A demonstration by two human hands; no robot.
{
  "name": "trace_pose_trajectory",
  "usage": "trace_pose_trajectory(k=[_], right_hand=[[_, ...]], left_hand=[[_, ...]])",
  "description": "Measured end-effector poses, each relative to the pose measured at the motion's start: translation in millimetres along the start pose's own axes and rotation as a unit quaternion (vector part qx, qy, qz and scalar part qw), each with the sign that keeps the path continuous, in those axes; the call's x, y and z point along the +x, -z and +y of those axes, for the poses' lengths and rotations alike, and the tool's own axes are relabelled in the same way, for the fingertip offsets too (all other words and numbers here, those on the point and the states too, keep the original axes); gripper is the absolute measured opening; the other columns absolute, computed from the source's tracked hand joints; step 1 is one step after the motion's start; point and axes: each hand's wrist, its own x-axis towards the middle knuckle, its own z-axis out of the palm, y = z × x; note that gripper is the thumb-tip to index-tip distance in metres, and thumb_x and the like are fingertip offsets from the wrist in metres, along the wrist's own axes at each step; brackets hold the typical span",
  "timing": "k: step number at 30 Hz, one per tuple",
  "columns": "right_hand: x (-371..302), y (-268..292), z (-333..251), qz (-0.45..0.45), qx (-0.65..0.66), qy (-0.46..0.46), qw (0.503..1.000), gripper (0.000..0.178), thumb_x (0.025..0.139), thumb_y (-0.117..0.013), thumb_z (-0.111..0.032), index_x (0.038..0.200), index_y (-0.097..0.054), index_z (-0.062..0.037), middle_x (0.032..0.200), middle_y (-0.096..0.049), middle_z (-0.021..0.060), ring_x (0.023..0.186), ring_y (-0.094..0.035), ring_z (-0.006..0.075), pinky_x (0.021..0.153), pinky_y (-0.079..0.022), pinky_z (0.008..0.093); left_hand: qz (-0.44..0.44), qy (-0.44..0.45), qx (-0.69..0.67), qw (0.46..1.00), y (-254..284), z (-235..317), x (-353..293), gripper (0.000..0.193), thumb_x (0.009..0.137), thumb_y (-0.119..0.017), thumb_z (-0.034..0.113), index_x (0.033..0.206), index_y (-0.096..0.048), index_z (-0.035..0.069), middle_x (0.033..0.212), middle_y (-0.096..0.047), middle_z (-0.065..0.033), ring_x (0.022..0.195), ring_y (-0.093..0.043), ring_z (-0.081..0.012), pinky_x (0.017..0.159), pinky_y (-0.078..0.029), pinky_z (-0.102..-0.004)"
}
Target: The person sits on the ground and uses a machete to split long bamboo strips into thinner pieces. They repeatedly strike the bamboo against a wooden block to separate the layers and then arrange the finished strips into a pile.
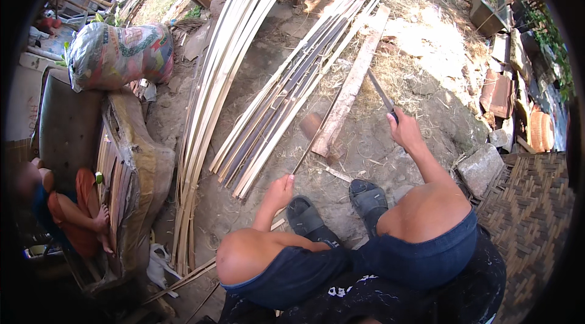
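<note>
My left hand [281,191] is closed round the near end of a thin bamboo strip [315,136], which slants away from me, up and to the right, alongside a board. In my right hand [406,129] is a long knife [381,90], gripped by its dark handle, its blade pointing forward and to the left. The blade is apart from the strip. A pale, rough wooden board [352,85] lies on the ground between the strip and the knife. Beside the board's near end sits a short brown block or stump [311,124], partly hidden.
Two long bundles of split bamboo, a pale bundle [225,68] and a darker bundle [292,92], lie to the left. A stuffed sack [122,54] rests beyond. Another person [82,208] sits at far left. A stone block [480,170] and woven mat [530,208] are at right.
</note>
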Motion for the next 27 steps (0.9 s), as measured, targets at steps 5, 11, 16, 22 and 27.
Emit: trace_pose_trajectory(k=[5, 11, 16, 22, 27], right_hand=[[-67, -19, -78, -0.154, -0.039, 0.272, 0.949, 0.034, 0.099, -0.055, -0.038, 0.116, -0.058, -0.0084, 0.082, -0.066, 0.0248, 0.076, -0.067, 0.0449, 0.068, -0.054, 0.0534], [0, -1, -43, -0.052, -0.032, 0.109, 0.992, 0.036, 0.099, -0.054, -0.041, 0.11, -0.061, -0.0073, 0.071, -0.065, 0.025, 0.073, -0.066, 0.046, 0.068, -0.053, 0.0547], [-15, -5, -50, -0.083, -0.046, 0.179, 0.979, 0.033, 0.099, -0.055, -0.036, 0.11, -0.061, -0.0059, 0.075, -0.066, 0.0244, 0.076, -0.067, 0.0447, 0.07, -0.052, 0.0548], [2, 6, -15, 0.006, 0.0, 0.064, 0.998, 0.031, 0.099, -0.055, -0.037, 0.112, -0.06, -0.0085, 0.073, -0.066, 0.0213, 0.075, -0.067, 0.0435, 0.067, -0.052, 0.0541], [-78, -24, -65, -0.172, -0.058, 0.257, 0.949, 0.034, 0.099, -0.054, -0.039, 0.122, -0.058, -0.0129, 0.085, -0.066, 0.0222, 0.074, -0.067, 0.0438, 0.066, -0.054, 0.0529]], left_hand=[[-0.053, 0.027, -0.151, 0.987, -8, -8, 18, 0.043, 0.105, -0.044, 0.033, 0.085, -0.061, -0.001, 0.075, -0.063, -0.0196, 0.071, -0.061, -0.0332, 0.069, -0.047, -0.0427], [-0.029, 0.017, -0.103, 0.994, -1, -1, 4, 0.045, 0.105, -0.045, 0.034, 0.085, -0.061, -0.002, 0.07, -0.061, -0.0118, 0.068, -0.058, -0.0213, 0.067, -0.047, -0.0389], [-0.059, 0.035, -0.157, 0.985, 5, -26, 0, 0.046, 0.104, -0.048, 0.037, 0.084, -0.061, -0.002, 0.067, -0.06, -0.0073, 0.065, -0.056, -0.0165, 0.063, -0.046, -0.035], [-0.145, 0.169, -0.226, 0.949, 6, -43, 3, 0.044, 0.103, -0.049, 0.037, 0.083, -0.061, 0.0, 0.065, -0.061, -0.0121, 0.061, -0.061, -0.0251, 0.059, -0.048, -0.0409], [0.092, -0.027, 0.024, 0.995, -13, 2, 20, 0.038, 0.103, -0.046, 0.035, 0.087, -0.059, 0.003, 0.075, -0.063, -0.027, 0.075, -0.063, -0.0465, 0.066, -0.048, -0.0562]])
